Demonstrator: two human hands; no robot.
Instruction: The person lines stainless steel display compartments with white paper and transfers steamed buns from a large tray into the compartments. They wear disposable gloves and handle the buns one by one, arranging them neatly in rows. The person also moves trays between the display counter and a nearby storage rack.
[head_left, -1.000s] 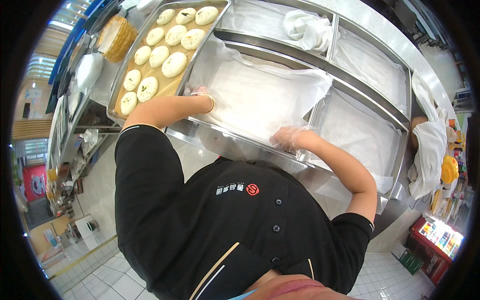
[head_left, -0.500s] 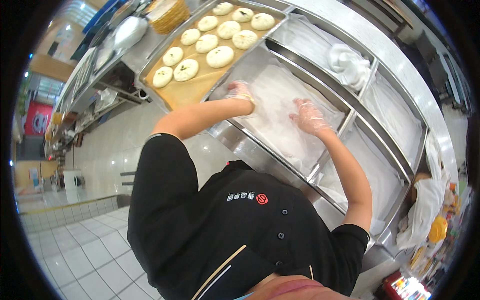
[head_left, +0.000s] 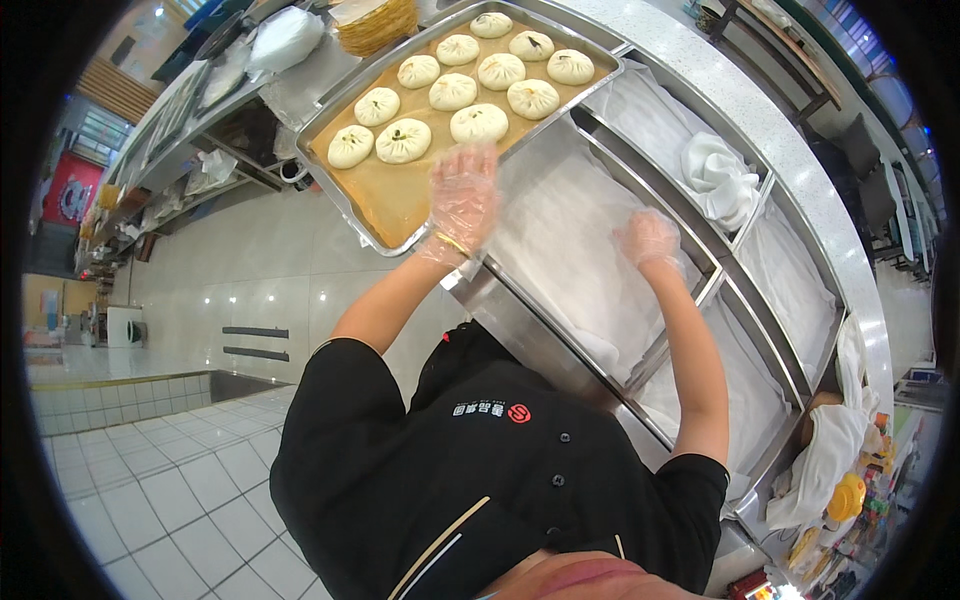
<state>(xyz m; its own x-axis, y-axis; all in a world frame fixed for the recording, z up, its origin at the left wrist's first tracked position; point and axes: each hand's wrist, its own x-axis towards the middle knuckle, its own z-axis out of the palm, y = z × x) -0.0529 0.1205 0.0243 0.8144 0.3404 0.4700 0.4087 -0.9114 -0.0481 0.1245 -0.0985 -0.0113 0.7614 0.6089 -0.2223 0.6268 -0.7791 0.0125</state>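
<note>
My left hand [head_left: 464, 198], in a clear plastic glove, is open, fingers stretched out and lying together. It is over the near right edge of a metal tray [head_left: 352, 222], its fingertips just below the nearest bun [head_left: 479, 123]. Several pleated white buns stand on brown paper [head_left: 385, 195] in the tray. A white cloth [head_left: 570, 240] lines the metal compartment to the right of that hand. At the cloth's right side, my gloved right hand [head_left: 648, 240] is closed, fingers curled down toward the cloth. What those fingers hold, if anything, is hidden.
More cloth-lined compartments [head_left: 785, 265] lie to the right, separated by metal dividers. A bunched white cloth [head_left: 722, 180] sits in the far one. A pale counter [head_left: 745, 90] curves behind. Round steamer mats [head_left: 375, 27] and a plastic bag [head_left: 287, 40] stand at the far left.
My left hand has moved from the cloth's left edge toward the bun tray, and its fingers have straightened. My right hand has shifted slightly right, its spread fingers now curled.
</note>
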